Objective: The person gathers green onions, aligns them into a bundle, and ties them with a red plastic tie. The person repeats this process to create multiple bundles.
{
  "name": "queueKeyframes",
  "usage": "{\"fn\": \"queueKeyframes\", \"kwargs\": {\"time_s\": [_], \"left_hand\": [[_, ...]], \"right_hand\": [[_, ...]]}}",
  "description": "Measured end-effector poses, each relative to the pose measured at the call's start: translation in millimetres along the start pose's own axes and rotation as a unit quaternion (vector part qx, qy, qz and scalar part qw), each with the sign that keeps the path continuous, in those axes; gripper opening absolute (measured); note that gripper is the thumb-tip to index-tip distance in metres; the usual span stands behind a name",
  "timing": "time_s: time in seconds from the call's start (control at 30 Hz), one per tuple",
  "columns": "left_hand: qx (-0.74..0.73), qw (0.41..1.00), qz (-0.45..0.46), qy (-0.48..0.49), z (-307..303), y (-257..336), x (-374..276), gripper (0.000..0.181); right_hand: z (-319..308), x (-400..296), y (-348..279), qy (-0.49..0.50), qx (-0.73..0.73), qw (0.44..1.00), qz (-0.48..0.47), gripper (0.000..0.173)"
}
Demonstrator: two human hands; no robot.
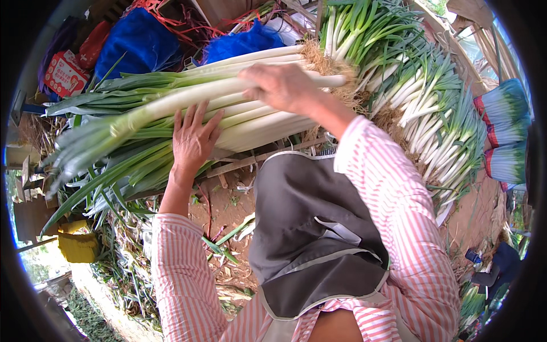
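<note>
My right hand [280, 85] grips the white shank of a long green onion [192, 92], held over a row of others; its leafy end at the left is blurred. My left hand [194, 134] lies with fingers spread on the green onions [265, 124] of that row, just below the held stalk, and grips nothing that I can see. The row's leaves point left and its brown roots [348, 92] lie to the right. A wooden frame [256, 158] shows beneath the row.
Heaped green onions [427, 111] with roots lie at the right. Blue netting [136, 42], red strings [183, 25] and a red printed box [66, 75] are beyond the row. Leaf scraps [128, 265] cover ground at lower left. Bagged bundles [506, 132] stand at far right.
</note>
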State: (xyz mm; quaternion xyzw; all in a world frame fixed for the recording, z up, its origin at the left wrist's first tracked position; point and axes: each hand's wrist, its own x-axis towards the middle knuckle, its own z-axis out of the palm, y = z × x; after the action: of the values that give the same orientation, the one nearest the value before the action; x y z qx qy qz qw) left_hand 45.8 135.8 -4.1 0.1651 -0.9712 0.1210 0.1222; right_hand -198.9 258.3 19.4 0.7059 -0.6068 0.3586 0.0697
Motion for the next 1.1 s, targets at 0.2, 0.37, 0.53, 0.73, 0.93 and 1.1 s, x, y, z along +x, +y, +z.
{"fn": "queueKeyframes", "kwargs": {"time_s": [0.2, 0.37, 0.53, 0.73, 0.93, 1.1], "left_hand": [[0.009, 0.998, -0.025, -0.049, 0.1, 0.5, -4.3, 0.044], [0.01, 0.998, -0.018, -0.062, 7.8, 6.0, -1.4, 0.044], [0.016, 0.996, -0.006, -0.091, -1.6, -10.2, -7.4, 0.049], [-0.002, 0.998, 0.011, -0.063, -11.0, -18.3, -18.2, 0.048], [0.045, 0.997, 0.0, -0.067, -58.4, -35.1, -48.1, 0.046], [0.103, 0.994, -0.005, -0.048, -78.1, -40.1, -53.9, 0.044]], "right_hand": [[69.8, -26.9, 21.8, -0.051, 0.068, 0.994, 0.069, 0.041], [65.6, -53.9, 35.2, -0.065, 0.077, 0.988, 0.114, 0.037], [67.8, -48.2, 29.8, -0.074, 0.098, 0.983, 0.134, 0.032], [61.3, -47.6, 23.4, -0.108, 0.107, 0.972, 0.179, 0.036], [59.9, -44.4, 25.0, -0.107, 0.142, 0.961, 0.211, 0.038], [61.2, -45.4, 28.7, -0.087, 0.16, 0.959, 0.215, 0.04]]}}
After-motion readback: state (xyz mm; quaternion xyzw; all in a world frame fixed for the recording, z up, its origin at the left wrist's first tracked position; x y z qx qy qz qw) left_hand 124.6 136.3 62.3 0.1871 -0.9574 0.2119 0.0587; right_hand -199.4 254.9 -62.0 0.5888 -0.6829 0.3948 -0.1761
